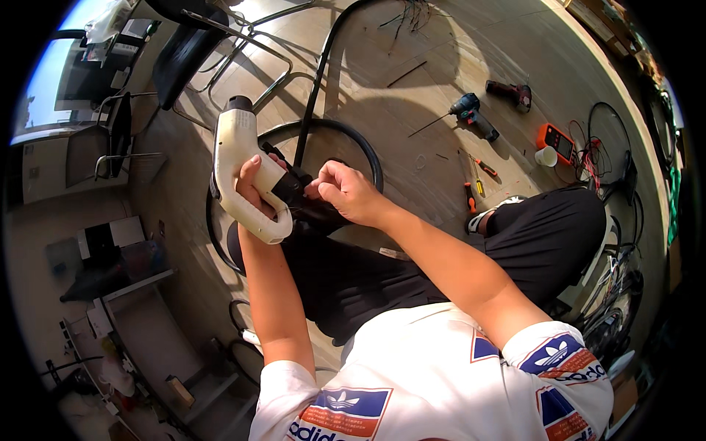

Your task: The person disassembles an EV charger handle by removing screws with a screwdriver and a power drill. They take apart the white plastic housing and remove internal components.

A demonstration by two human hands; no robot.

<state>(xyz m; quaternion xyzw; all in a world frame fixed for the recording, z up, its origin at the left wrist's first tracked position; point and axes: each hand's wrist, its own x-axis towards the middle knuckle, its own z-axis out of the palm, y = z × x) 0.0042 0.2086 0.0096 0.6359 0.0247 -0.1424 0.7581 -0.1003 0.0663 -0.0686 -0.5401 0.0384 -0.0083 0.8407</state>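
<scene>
A white charging gun [234,151] with a black nozzle end is tilted in front of me. My left hand [254,184] is closed around its looped handle. From the lower right of the gun projects a black end piece [289,188]. My right hand [346,192] is at that black piece, with thumb and curled fingers pinched together beside it. Whatever lies between those fingertips is too small or hidden to make out. A thick black cable [318,88] loops over the floor behind the gun and close to my legs.
A blue drill [466,110] with a long bit, a dark red power tool [512,95], several screwdrivers [471,198], an orange meter [557,142] and a paper cup [546,156] are to the right. A metal-framed chair [187,66] stands far left. Wire bundles [614,283] lie beside my knee.
</scene>
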